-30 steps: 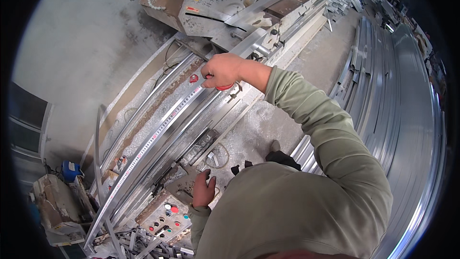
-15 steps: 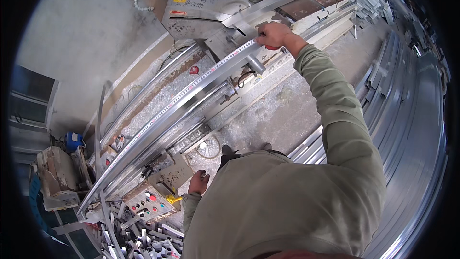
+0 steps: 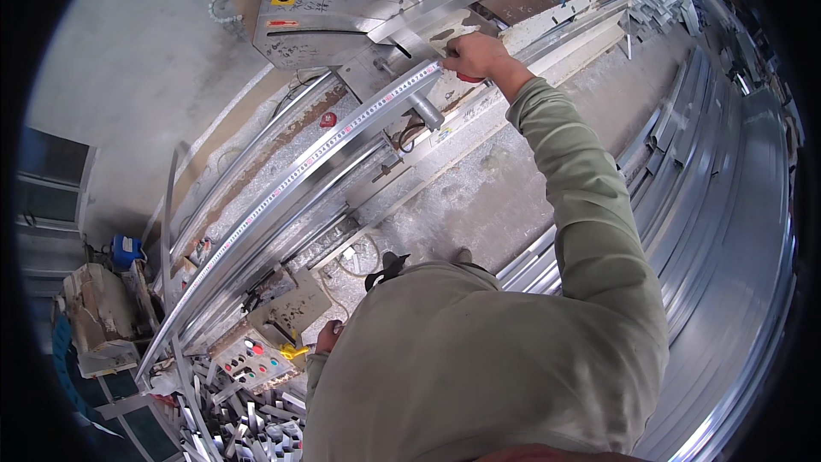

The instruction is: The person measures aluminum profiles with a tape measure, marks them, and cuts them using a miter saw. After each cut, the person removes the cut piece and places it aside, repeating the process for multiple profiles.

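Note:
My right hand (image 3: pixel 475 53) is stretched far forward and grips a red tape measure case (image 3: pixel 468 79) at the far end of a long aluminium profile (image 3: pixel 275 205) that lies on a saw bench. The white tape blade (image 3: pixel 316 152) runs back along the profile toward the lower left. My left hand (image 3: pixel 327 338) is low beside my torso, next to a control box (image 3: pixel 261 359) with coloured buttons. Most of that hand is hidden by my body, so its grip does not show.
A grey saw housing (image 3: pixel 338 0) with a yellow label stands at the top. Long metal profiles (image 3: pixel 727 171) are stacked along the right. Several short offcuts (image 3: pixel 231 419) lie in a heap at the lower left, near a blue object (image 3: pixel 126 248).
My right hand has moved up and to the right along the profile with the tape case, drawing out more blade. My left hand stays low by the control box.

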Demonstrator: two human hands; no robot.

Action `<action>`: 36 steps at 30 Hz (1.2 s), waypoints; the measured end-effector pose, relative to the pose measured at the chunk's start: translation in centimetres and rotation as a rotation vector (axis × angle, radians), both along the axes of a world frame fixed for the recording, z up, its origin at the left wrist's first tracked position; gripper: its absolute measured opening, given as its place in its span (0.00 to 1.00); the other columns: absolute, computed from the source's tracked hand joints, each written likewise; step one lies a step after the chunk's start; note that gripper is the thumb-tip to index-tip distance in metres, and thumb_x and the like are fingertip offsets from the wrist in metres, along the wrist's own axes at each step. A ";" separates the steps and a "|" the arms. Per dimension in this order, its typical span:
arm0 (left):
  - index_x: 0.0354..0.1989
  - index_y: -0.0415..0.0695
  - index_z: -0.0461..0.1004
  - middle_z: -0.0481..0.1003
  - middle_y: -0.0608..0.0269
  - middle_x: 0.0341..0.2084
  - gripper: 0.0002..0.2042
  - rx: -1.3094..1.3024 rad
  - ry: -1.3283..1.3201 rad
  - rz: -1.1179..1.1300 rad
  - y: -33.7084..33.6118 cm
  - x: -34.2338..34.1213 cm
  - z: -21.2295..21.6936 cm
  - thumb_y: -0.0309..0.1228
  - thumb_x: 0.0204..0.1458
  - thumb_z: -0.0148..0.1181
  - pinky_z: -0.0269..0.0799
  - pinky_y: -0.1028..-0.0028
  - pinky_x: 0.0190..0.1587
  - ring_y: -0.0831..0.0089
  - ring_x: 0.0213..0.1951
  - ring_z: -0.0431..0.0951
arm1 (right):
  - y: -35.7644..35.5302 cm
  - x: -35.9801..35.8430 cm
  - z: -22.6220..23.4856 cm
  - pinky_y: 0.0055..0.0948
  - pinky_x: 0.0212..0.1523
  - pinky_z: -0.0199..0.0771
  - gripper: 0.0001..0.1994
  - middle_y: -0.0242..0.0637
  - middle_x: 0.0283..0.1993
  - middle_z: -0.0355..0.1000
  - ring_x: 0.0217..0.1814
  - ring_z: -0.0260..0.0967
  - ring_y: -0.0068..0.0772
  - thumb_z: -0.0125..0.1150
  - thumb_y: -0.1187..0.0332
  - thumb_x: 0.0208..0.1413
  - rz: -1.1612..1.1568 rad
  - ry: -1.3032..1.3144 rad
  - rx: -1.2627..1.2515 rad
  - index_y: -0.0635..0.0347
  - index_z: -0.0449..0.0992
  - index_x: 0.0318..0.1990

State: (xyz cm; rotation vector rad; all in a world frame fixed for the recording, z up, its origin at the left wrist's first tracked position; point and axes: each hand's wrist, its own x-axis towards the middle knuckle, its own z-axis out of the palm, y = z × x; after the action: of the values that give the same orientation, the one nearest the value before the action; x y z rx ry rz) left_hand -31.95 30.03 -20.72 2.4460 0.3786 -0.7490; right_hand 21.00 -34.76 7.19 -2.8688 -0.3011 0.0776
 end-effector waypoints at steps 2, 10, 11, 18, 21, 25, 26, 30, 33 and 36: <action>0.59 0.39 0.78 0.83 0.37 0.50 0.24 -0.025 0.012 0.011 -0.2 -0.4 0.2 0.44 0.62 0.66 0.79 0.54 0.56 0.42 0.54 0.84 | -0.2 -0.1 -0.4 0.47 0.57 0.81 0.25 0.43 0.52 0.85 0.56 0.81 0.52 0.65 0.40 0.61 0.002 -0.037 -0.006 0.47 0.87 0.53; 0.59 0.36 0.78 0.83 0.37 0.50 0.27 -0.031 0.018 -0.002 0.2 -3.2 -0.1 0.44 0.59 0.70 0.78 0.55 0.57 0.45 0.55 0.84 | -0.6 -0.3 -0.2 0.49 0.58 0.81 0.24 0.44 0.52 0.84 0.56 0.81 0.53 0.65 0.41 0.62 0.011 -0.017 0.020 0.47 0.86 0.53; 0.59 0.36 0.78 0.83 0.37 0.50 0.26 -0.029 0.024 0.001 0.0 -3.4 0.0 0.44 0.59 0.70 0.78 0.55 0.57 0.45 0.55 0.84 | -0.5 -0.4 0.1 0.49 0.59 0.80 0.25 0.44 0.53 0.84 0.58 0.81 0.52 0.65 0.41 0.62 0.013 0.000 0.017 0.48 0.86 0.55; 0.59 0.36 0.78 0.83 0.38 0.51 0.26 -0.027 0.040 0.015 -0.7 -4.1 0.5 0.43 0.60 0.69 0.78 0.56 0.58 0.47 0.55 0.84 | -0.7 -0.6 -0.2 0.48 0.61 0.80 0.24 0.44 0.55 0.84 0.60 0.80 0.52 0.65 0.42 0.63 0.013 0.023 0.045 0.49 0.85 0.55; 0.59 0.36 0.78 0.83 0.39 0.51 0.26 -0.027 0.040 0.018 -0.9 -4.2 0.6 0.43 0.60 0.69 0.78 0.56 0.58 0.48 0.55 0.84 | -0.8 -0.3 -1.2 0.50 0.55 0.80 0.24 0.45 0.47 0.85 0.54 0.82 0.54 0.64 0.40 0.62 0.029 -0.050 0.043 0.49 0.87 0.51; 0.59 0.35 0.78 0.83 0.40 0.52 0.25 -0.023 0.044 0.026 -1.1 -4.8 0.7 0.42 0.60 0.69 0.78 0.56 0.58 0.48 0.56 0.84 | -0.7 0.0 -1.7 0.50 0.56 0.80 0.24 0.45 0.48 0.85 0.55 0.81 0.54 0.63 0.40 0.63 0.030 -0.057 0.036 0.48 0.86 0.51; 0.59 0.35 0.78 0.83 0.40 0.52 0.25 -0.024 0.043 0.029 -1.1 -5.0 0.8 0.42 0.60 0.69 0.78 0.56 0.59 0.49 0.56 0.84 | -0.7 0.0 -1.7 0.50 0.56 0.80 0.24 0.44 0.49 0.85 0.55 0.81 0.54 0.63 0.40 0.63 0.031 -0.050 0.033 0.48 0.86 0.51; 0.59 0.35 0.78 0.83 0.40 0.52 0.25 -0.025 0.045 0.034 -1.5 -5.2 0.8 0.42 0.61 0.69 0.78 0.57 0.59 0.49 0.56 0.84 | -0.9 0.0 -1.7 0.50 0.57 0.80 0.24 0.44 0.49 0.84 0.55 0.81 0.54 0.63 0.40 0.63 0.032 -0.042 0.043 0.48 0.86 0.51; 0.59 0.35 0.78 0.83 0.41 0.52 0.25 -0.024 0.044 0.033 -1.6 -5.5 1.0 0.41 0.61 0.69 0.78 0.57 0.59 0.50 0.56 0.84 | -1.1 0.1 -1.5 0.49 0.57 0.80 0.24 0.45 0.49 0.84 0.55 0.81 0.54 0.63 0.40 0.63 0.044 -0.032 0.044 0.49 0.86 0.50; 0.59 0.35 0.78 0.83 0.41 0.52 0.25 -0.020 0.040 0.028 -1.6 -5.5 1.1 0.41 0.61 0.69 0.78 0.57 0.59 0.51 0.56 0.84 | -1.2 0.3 -1.5 0.49 0.57 0.80 0.24 0.45 0.49 0.84 0.55 0.81 0.54 0.63 0.40 0.63 0.048 -0.017 0.051 0.49 0.86 0.50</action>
State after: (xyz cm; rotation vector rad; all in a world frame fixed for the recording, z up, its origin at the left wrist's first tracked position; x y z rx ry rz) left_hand -37.43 28.42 -19.62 2.4052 0.4179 -0.7867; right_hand 21.26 -35.98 5.72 -2.8138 -0.3698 0.0535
